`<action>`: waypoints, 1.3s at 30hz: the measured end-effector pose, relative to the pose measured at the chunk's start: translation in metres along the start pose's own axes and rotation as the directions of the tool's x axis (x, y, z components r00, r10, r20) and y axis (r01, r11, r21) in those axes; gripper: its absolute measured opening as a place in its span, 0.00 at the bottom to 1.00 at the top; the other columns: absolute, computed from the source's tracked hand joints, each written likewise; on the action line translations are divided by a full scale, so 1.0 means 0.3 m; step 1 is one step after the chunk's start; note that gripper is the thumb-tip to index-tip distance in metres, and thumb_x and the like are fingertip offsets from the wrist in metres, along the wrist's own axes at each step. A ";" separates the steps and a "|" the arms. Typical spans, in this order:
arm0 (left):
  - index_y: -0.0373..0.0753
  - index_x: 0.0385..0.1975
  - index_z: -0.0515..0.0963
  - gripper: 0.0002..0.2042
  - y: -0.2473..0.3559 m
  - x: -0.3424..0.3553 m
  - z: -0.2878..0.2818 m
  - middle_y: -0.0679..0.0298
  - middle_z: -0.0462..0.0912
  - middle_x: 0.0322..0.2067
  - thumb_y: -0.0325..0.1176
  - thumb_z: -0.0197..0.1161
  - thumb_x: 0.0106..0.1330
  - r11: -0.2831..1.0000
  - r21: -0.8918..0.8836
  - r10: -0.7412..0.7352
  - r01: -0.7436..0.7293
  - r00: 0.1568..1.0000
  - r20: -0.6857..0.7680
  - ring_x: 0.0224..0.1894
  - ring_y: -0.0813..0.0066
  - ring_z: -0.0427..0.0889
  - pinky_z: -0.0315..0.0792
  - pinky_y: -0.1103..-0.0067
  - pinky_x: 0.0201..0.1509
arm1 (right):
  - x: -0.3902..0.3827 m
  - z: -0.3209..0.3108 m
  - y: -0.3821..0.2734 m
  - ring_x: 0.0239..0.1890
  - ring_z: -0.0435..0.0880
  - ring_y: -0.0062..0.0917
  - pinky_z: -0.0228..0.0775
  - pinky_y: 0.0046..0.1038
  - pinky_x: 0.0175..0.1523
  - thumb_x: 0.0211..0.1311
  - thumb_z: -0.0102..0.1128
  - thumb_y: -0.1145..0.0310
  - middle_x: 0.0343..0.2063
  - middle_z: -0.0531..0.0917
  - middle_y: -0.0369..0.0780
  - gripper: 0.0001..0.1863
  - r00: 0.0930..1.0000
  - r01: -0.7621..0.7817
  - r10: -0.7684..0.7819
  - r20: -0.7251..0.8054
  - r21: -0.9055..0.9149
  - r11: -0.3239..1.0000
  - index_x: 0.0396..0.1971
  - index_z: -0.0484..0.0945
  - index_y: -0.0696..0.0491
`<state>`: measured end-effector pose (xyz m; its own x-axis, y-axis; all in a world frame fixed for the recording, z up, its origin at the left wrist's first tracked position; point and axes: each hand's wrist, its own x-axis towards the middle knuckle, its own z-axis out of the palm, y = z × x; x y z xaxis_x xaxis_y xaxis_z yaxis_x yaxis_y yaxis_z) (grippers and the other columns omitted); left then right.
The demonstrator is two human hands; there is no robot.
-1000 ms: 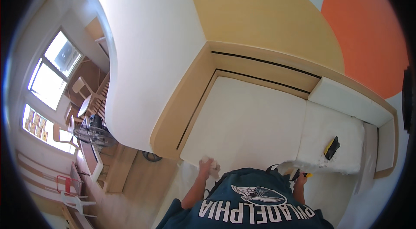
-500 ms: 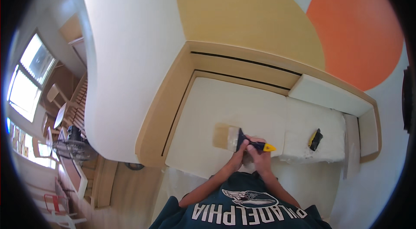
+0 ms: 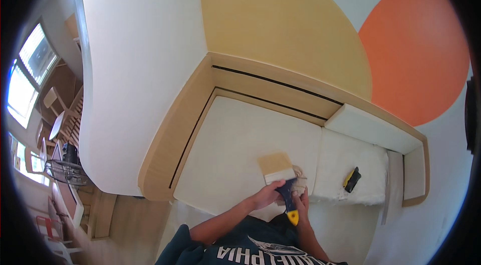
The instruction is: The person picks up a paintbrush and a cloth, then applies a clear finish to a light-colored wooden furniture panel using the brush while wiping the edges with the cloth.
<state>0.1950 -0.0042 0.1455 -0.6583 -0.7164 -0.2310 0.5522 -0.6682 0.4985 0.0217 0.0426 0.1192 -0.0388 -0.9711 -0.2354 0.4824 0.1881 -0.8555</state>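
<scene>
My left hand [image 3: 267, 196] is closed round the neck of a wide paintbrush [image 3: 287, 195] with a dark blue handle and a yellow tip. Its pale bristles point away from me, slightly blurred, over the white bench cushion [image 3: 240, 139]. Close beside the handle, my right hand [image 3: 302, 205] has its fingers bent on a crumpled beige bundle [image 3: 299, 181], perhaps a cloth or glove. Part of this hand is behind the brush handle and the bundle. On the plastic-covered white cushion [image 3: 335, 149] to the right lies a small black and yellow tool [image 3: 351, 180], its kind unclear.
A light wood bench frame [image 3: 173, 139] with dark grooves surrounds the cushions. One white back cushion [image 3: 373, 128] leans at the far right. A curved white panel [image 3: 140, 64] rises at the left. Beyond it stand a black fan [image 3: 67, 169], stacked wooden chairs and windows.
The brush has turned from pointing left to pointing away from me. My hands have moved apart: the left grips the brush neck, while the beige bundle shows more plainly by the right.
</scene>
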 end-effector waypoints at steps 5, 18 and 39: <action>0.37 0.66 0.66 0.28 0.274 0.051 -0.184 0.61 0.80 0.53 0.43 0.61 0.70 0.594 0.802 -0.087 0.069 0.996 -0.021 0.51 0.68 0.80 0.73 0.71 0.57 | 0.117 -0.246 0.101 0.62 0.72 0.39 0.64 0.44 0.67 0.70 0.48 0.56 0.59 0.73 0.42 0.28 0.963 -0.231 0.264 -0.060 0.329 0.916 0.67 0.62 0.51; 0.39 0.56 0.72 0.19 1.237 -0.151 -1.228 0.63 0.78 0.39 0.28 0.55 0.63 -0.803 0.210 0.594 0.557 0.726 0.347 0.44 0.66 0.79 0.70 0.67 0.47 | 0.294 -0.617 0.055 0.55 0.76 0.41 0.68 0.45 0.63 0.56 0.49 0.66 0.52 0.76 0.46 0.29 0.851 -0.473 0.504 -0.149 0.198 0.858 0.60 0.67 0.54; 0.47 0.37 0.77 0.06 1.278 -0.077 -1.404 0.72 0.75 0.39 0.32 0.61 0.59 -0.817 0.013 0.571 0.577 0.804 0.169 0.52 0.74 0.73 0.70 0.75 0.52 | 2.172 0.683 0.015 0.63 0.68 0.34 0.63 0.41 0.64 0.56 0.56 0.74 0.61 0.72 0.31 0.23 0.241 0.678 0.255 0.937 0.026 -0.735 0.54 0.77 0.48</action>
<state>0.6374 -0.3283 -0.0100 -0.3004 -0.9232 0.2399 -0.8377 0.1351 -0.5292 0.1780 -0.6194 0.0565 0.9332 -0.3232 0.1572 -0.3582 -0.8004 0.4807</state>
